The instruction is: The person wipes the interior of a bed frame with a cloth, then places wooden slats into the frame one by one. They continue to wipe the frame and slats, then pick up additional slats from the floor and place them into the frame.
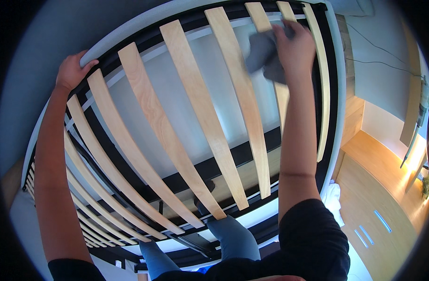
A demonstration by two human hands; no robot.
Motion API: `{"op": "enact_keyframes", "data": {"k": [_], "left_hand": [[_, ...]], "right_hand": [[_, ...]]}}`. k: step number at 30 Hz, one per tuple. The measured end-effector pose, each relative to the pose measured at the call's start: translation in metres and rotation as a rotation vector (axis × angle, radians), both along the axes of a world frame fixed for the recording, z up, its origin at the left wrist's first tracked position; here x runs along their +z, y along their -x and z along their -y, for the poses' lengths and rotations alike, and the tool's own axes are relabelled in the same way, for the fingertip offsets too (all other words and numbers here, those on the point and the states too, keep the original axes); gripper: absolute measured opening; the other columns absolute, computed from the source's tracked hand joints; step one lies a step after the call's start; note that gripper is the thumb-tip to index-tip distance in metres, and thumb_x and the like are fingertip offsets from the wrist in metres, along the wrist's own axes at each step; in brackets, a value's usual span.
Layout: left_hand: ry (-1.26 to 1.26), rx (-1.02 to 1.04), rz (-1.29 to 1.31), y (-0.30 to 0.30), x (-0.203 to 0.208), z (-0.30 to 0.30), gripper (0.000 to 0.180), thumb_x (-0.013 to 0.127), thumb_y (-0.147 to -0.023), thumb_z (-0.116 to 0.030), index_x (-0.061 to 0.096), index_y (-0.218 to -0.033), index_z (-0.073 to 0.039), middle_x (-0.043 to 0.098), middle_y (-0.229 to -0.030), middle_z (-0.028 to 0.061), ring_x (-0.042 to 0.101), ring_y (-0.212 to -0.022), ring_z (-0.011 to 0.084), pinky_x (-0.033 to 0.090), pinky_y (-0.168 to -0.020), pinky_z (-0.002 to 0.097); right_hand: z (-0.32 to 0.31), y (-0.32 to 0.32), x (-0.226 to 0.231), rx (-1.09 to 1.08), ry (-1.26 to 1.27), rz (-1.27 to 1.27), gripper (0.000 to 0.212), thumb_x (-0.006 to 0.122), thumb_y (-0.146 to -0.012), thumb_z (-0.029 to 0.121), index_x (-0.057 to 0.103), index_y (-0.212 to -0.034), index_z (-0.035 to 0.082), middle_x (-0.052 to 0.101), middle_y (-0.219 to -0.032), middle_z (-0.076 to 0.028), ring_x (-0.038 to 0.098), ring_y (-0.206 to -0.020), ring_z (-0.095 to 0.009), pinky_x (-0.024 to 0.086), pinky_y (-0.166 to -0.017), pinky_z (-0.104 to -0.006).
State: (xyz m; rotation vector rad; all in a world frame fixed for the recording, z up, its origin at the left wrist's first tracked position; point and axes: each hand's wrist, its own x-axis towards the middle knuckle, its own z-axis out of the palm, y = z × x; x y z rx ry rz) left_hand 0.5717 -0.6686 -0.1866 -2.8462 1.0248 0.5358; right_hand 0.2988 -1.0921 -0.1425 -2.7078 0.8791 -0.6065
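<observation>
My left hand (74,71) is wrapped over the pale padded side rail (123,27) of a bed frame, thumb on the inner side. A grey cloth (262,50) hangs from my right hand (295,46), which is closed on it above the far ends of the slats at the right. The cloth is blurred by motion; whether it touches the wood I cannot tell. Curved light-wood slats (196,89) span the black metal frame (324,70) in a row.
Below the slats lies a pale storage base with a black crossbar (191,180). My legs (233,239) stand at the near rail. To the right are a wooden cabinet (373,210), a white cloth (334,201) by the bed's corner and thin cables (383,65) along the wall.
</observation>
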Motion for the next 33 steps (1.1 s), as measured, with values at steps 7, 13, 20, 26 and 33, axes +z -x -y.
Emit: {"op": "enact_keyframes", "data": {"k": [7,13,20,26,33], "left_hand": [[0.04,-0.041,0.02,-0.009,-0.012,-0.006,0.056,0.061,-0.085,-0.053,0.063,-0.116,-0.006,0.066,-0.099,0.0204,0.061,-0.094,0.0397,0.049,-0.084,0.0456],[0.147,-0.021,-0.069,-0.027,-0.038,-0.035,0.053,0.063,-0.086,-0.047,0.062,-0.115,-0.003,0.065,-0.1,0.0227,0.059,-0.096,0.0419,0.048,-0.084,0.0453],[0.222,-0.002,-0.084,-0.049,-0.081,-0.039,0.05,0.063,-0.088,-0.042,0.061,-0.113,0.002,0.066,-0.101,0.0238,0.062,-0.099,0.0398,0.049,-0.083,0.0415],[0.173,-0.012,-0.031,-0.05,-0.071,-0.042,0.05,0.061,-0.089,-0.042,0.061,-0.113,0.002,0.066,-0.101,0.024,0.062,-0.097,0.0401,0.049,-0.081,0.0426],[0.131,-0.043,-0.026,-0.047,-0.061,-0.038,0.053,0.061,-0.088,-0.046,0.061,-0.112,0.001,0.065,-0.099,0.0247,0.061,-0.097,0.0421,0.048,-0.082,0.0439]], "right_hand": [[0.011,-0.046,-0.072,0.179,0.144,-0.251,0.042,0.074,-0.073,0.024,0.068,-0.11,0.006,0.065,-0.105,-0.019,0.062,-0.099,-0.034,0.049,-0.089,-0.0413],[0.148,0.064,0.025,-0.283,0.006,-0.241,0.042,0.065,-0.081,0.034,0.066,-0.112,0.005,0.069,-0.101,-0.019,0.066,-0.096,-0.033,0.05,-0.084,-0.0389],[0.41,0.29,0.16,-0.858,0.538,-0.566,0.051,0.044,-0.091,0.05,0.061,-0.124,0.016,0.051,-0.129,-0.022,0.039,-0.124,-0.04,0.029,-0.105,-0.0495],[0.384,0.318,0.166,-0.695,0.656,-0.494,0.05,0.057,-0.087,0.037,0.053,-0.133,0.018,0.043,-0.129,-0.021,0.046,-0.116,-0.037,0.038,-0.099,-0.0457],[0.163,0.241,0.109,-0.277,0.33,-0.029,0.044,0.064,-0.077,0.004,0.067,-0.119,0.016,0.052,-0.101,-0.012,0.055,-0.098,-0.026,0.045,-0.089,-0.0332]]}}
